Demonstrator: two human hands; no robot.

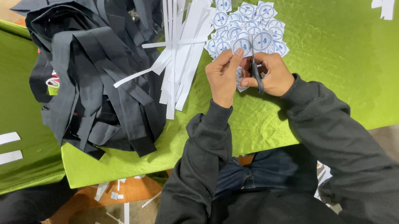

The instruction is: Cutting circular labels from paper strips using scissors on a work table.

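Green cloth table point(341, 74), dark fabric point(90, 72) heaped far left. Left hand point(222, 77) pinching a label point(241, 45); right hand point(272, 73) gripping scissors point(256, 71). Paper scraps point(118, 205) on the brown floor point(131, 191).

Glossy green cloth table cover point(341, 74), matt paper labels point(263, 41), dark cloth strips point(94, 63)

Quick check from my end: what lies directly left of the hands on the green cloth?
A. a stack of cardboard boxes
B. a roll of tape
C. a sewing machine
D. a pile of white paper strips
D: left of the left hand and the right hand with the scissors, a pile of white paper strips lies on the green cloth, against the dark fabric heap.
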